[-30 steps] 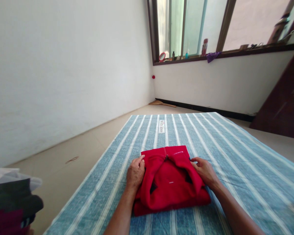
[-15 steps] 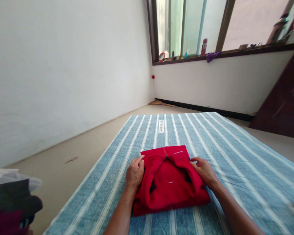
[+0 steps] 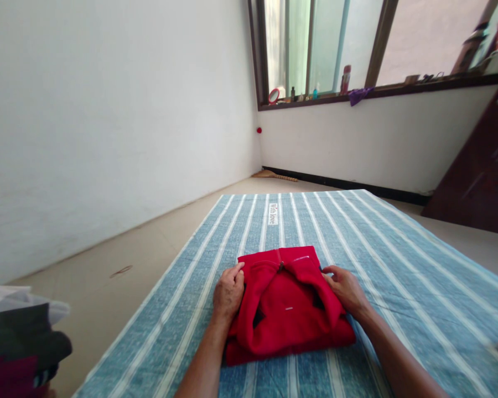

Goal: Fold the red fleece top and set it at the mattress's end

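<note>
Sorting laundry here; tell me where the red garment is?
In the head view, the red garment lies folded on the striped sheet, low and central, between the left hand and right hand.

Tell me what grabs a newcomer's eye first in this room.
The red garment, folded into a bundle on the blue striped sheet, stands out at once. The left hand and right hand grip its two sides. Beyond, a cluttered windowsill runs along the far wall.

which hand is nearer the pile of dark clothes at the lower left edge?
Left. The left hand sits on the red garment's left side, toward the clothes pile; the right hand is on its far side.
</note>
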A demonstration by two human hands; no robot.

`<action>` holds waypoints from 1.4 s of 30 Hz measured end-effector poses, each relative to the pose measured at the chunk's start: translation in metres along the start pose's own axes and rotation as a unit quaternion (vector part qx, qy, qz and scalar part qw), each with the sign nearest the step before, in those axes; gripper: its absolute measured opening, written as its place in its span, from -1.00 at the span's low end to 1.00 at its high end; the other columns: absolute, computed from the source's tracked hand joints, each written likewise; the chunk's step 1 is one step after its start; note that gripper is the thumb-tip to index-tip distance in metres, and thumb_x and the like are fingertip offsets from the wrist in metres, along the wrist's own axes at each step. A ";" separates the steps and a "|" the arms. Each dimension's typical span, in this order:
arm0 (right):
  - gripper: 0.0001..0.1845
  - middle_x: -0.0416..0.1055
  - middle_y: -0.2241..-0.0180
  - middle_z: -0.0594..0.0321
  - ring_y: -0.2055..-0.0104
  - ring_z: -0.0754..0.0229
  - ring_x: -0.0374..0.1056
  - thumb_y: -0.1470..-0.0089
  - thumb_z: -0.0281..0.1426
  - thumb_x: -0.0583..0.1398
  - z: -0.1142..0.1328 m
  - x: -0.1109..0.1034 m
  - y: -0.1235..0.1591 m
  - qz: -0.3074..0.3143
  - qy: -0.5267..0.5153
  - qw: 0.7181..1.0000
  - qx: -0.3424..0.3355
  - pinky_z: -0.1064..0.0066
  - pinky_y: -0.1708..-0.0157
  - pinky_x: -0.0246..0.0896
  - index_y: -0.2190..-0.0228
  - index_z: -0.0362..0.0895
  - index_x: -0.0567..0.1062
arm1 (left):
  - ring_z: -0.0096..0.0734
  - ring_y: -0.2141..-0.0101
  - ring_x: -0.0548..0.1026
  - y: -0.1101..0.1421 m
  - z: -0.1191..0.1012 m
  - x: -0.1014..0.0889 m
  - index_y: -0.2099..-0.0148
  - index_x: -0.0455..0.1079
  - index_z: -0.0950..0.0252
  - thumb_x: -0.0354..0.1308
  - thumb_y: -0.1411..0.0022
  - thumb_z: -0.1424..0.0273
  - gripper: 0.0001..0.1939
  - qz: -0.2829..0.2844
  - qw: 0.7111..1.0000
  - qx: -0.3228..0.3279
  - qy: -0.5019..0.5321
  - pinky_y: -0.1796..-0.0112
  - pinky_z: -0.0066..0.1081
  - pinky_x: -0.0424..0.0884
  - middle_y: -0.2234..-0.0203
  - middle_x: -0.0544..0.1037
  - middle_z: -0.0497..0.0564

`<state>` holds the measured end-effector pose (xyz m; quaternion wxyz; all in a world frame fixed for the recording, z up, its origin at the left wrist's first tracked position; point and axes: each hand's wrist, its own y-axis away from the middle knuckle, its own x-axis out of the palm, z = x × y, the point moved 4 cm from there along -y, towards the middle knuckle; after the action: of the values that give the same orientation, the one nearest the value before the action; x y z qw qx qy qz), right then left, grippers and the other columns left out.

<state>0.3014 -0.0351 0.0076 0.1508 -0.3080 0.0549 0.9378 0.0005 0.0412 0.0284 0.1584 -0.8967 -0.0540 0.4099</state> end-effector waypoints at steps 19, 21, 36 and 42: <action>-0.46 0.39 0.57 0.18 0.46 0.11 0.31 0.09 -0.06 0.02 0.002 -0.001 0.000 -0.008 0.011 1.000 -0.004 0.37 0.44 0.07 0.32 -0.21 0.55 | -0.29 0.10 0.51 0.000 -0.001 0.001 0.06 0.48 0.32 -0.08 -0.20 0.41 -0.62 0.008 1.000 -0.001 0.005 0.01 -0.29 0.37 0.12 0.56 0.13; -0.46 0.39 0.58 0.18 0.46 0.11 0.31 0.09 -0.06 0.02 0.001 -0.001 0.000 -0.007 0.009 1.000 -0.004 0.37 0.44 0.08 0.32 -0.21 0.55 | -0.29 0.10 0.50 0.000 -0.001 0.001 0.06 0.48 0.33 -0.09 -0.20 0.40 -0.62 0.008 1.000 -0.002 0.003 0.00 -0.29 0.37 0.12 0.56 0.14; -0.53 0.42 0.57 0.19 0.47 0.13 0.32 0.05 -0.10 0.05 -0.001 0.000 0.000 -0.010 0.007 1.000 -0.007 0.39 0.46 0.09 0.33 -0.19 0.55 | -0.30 0.10 0.51 0.000 0.000 0.002 0.07 0.49 0.30 -0.08 -0.20 0.40 -0.63 0.000 1.000 0.003 0.006 0.02 -0.31 0.38 0.13 0.57 0.12; -0.55 0.40 0.59 0.21 0.48 0.14 0.32 0.05 -0.11 0.06 -0.002 0.000 -0.001 -0.012 0.007 1.000 -0.007 0.39 0.46 0.08 0.34 -0.18 0.55 | -0.28 0.10 0.51 0.000 0.000 0.001 0.08 0.49 0.31 -0.08 -0.20 0.40 -0.63 0.001 1.000 0.003 0.005 0.02 -0.29 0.39 0.13 0.57 0.13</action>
<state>0.3032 -0.0349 0.0060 0.1592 -0.3165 0.0459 0.9340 0.0012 0.0413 0.0279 0.1613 -0.8980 -0.0511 0.4062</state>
